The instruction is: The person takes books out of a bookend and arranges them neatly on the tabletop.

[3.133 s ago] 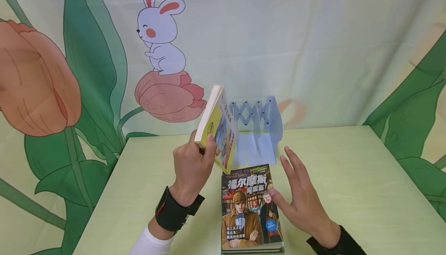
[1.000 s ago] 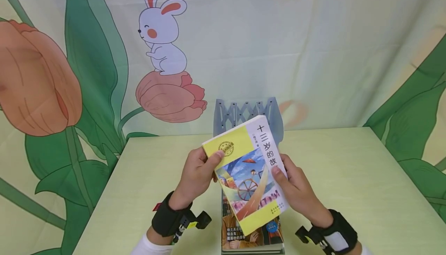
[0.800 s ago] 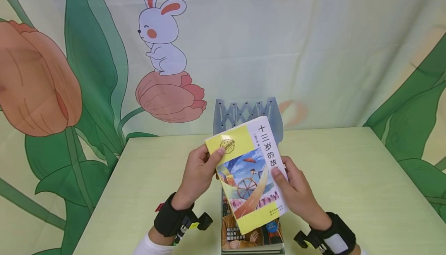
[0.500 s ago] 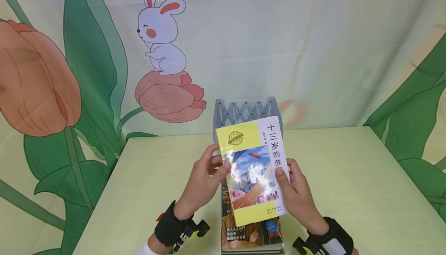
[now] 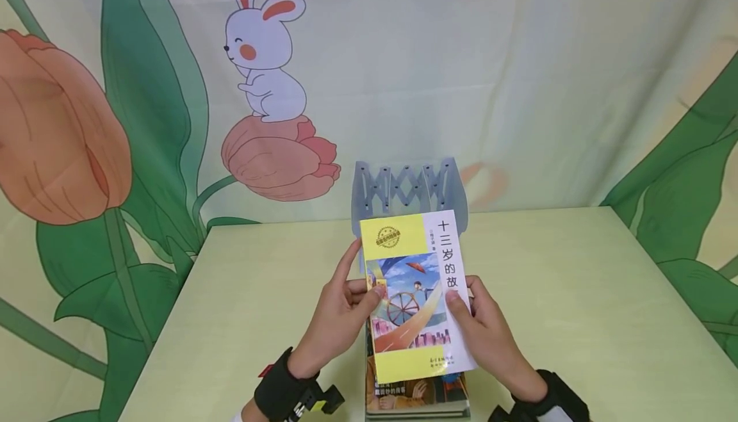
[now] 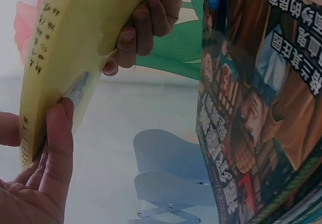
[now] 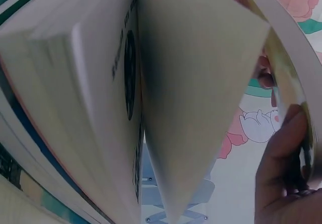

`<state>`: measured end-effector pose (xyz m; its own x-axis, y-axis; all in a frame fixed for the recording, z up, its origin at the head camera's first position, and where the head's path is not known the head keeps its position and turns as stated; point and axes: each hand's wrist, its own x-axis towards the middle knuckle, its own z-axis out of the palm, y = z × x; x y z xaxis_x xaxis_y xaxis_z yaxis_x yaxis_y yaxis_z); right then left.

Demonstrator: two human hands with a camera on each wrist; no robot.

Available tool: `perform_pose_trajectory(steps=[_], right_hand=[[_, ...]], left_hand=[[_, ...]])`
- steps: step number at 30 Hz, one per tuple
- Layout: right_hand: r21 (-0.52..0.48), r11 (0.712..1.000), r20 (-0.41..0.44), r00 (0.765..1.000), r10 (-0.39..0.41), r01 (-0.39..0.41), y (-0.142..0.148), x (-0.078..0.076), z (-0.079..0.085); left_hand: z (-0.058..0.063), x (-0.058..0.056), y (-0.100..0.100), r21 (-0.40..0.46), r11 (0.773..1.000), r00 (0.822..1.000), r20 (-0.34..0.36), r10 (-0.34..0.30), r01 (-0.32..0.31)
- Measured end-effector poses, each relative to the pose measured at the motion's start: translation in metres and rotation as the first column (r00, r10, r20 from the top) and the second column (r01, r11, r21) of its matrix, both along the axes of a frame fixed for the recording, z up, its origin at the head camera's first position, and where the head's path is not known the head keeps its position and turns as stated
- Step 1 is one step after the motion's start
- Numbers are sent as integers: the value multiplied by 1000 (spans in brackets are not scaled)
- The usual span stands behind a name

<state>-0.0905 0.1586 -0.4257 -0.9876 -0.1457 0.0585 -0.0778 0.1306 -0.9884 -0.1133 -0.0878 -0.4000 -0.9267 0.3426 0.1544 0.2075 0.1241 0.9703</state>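
A yellow and white paperback book (image 5: 406, 345) is held up in both hands, front cover toward the head camera. My left hand (image 5: 334, 319) pinches its left edge, thumb on the cover picture and index finger extended along the side. At the right edge, my right hand (image 5: 490, 329) grips it with the thumb on the white strip and fingers behind. In the left wrist view the book's yellow spine (image 6: 34, 78) shows between the hands. Below the book lies a stack of books (image 5: 415, 403), a detective cover on top, mostly hidden in the head view.
A blue-grey expandable book rack (image 5: 458, 194) stands behind the book at the table's back edge. The pale green table (image 5: 576, 294) meets a printed curtain (image 5: 548, 89) with a rabbit and tulips. In the right wrist view a cream page (image 7: 196, 83) stands up beside thick page blocks.
The book was upright in the left hand alone; the right hand has since taken its right edge. It has turned cover-up, straightened and lowered slightly, while the left hand slid down its side.
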Motion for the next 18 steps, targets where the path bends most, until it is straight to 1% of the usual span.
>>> perform_pose_trajectory(steps=[3, 6, 9, 14, 18], right_hand=[[79, 997, 39, 999, -6, 2, 2, -1, 0], [162, 987, 73, 997, -21, 9, 5, -3, 0], [204, 979, 108, 994, -26, 3, 6, -4, -4], [244, 968, 134, 991, 20, -53, 8, -5, -15], [301, 949, 128, 990, 57, -93, 10, -5, -22]], left_hand=[[-5, -2, -1, -10, 1000, 1000, 13, 18, -18], [-12, -4, -2, -27, 999, 999, 41, 33, -32], [-20, -8, -3, -46, 999, 996, 81, 29, -26], [-35, -11, -4, -124, 992, 993, 119, 23, -8], [-45, -11, -5, -189, 982, 989, 148, 4, 24]])
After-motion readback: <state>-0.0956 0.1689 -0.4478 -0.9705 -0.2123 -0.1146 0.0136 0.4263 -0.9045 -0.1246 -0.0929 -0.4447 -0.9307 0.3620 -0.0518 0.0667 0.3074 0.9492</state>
